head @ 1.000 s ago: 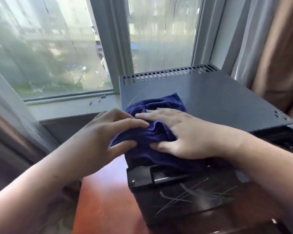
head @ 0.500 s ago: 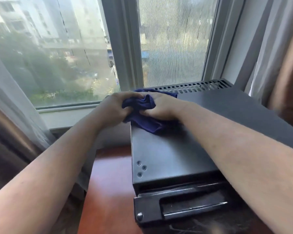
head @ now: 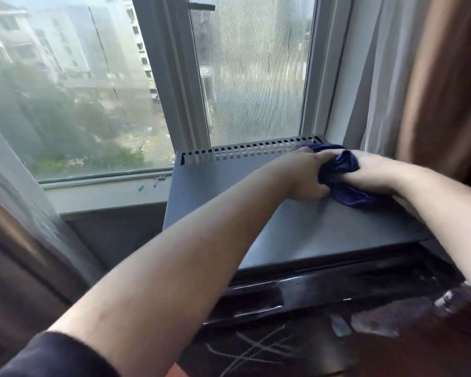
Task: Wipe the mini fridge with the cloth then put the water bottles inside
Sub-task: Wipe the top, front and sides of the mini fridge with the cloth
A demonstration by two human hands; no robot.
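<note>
The black mini fridge (head: 297, 229) stands under the window, its flat dark top facing me and a slotted vent strip along its back edge. A bunched dark blue cloth (head: 343, 180) lies on the top at the far right corner. My left hand (head: 302, 175) presses on the cloth's left side and my right hand (head: 378, 175) grips its right side, both closed on it. The fridge's glossy scratched door front shows below. No water bottles are in view.
A window (head: 242, 72) with a grey frame and sill (head: 106, 191) runs behind the fridge; small clips lie on the sill. A brown curtain and white sheer (head: 419, 77) hang close to the fridge's right side. Another curtain (head: 17, 213) hangs at the left.
Both hands have slid the cloth from the near left part of the fridge top to the back, then across to the far right corner. The camera view shifted left.
</note>
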